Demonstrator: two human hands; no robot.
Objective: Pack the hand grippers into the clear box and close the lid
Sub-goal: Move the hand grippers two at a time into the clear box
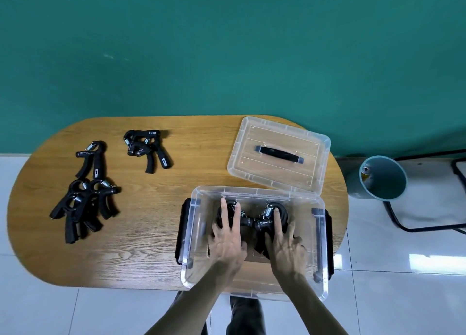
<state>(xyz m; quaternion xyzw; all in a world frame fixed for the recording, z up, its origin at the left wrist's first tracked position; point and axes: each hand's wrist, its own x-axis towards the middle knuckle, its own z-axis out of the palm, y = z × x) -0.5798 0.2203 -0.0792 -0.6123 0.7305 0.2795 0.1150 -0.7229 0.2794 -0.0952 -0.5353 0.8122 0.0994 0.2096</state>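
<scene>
Down inside the clear box [254, 288], at the near right of the tabletop [156, 259], both hands are pressing hand grippers against the floor of the box: the left hand [228, 244] lies flat on one black gripper [223, 215] with its fingers [236, 217] spread and stretched toward the far wall, and the right hand [285, 249] covers another [267, 215], one finger extended along it and the rest curled over the handles. Neither hand seems to be squeezing; they look to be settling the pieces in place. Loose grippers wait well apart on the left: a single one [92, 159], a pair tangled together farther along [147, 149], and a near cluster [83, 208] overlapping each other. The lid [278, 155] lies flat beyond the box, just touching its far rim, handle up. These tools look stiff and moderately heavy for their bulk, hard plastic with a steel spring at the head, so they should not crush or bend. The handles are probably the best hold, being the longest, broadest parts, whereas the springs and hooked heads are likely to snag on one another, so the piled ones may need teasing apart before lifting. The thin box walls could flex if pushed.
</scene>
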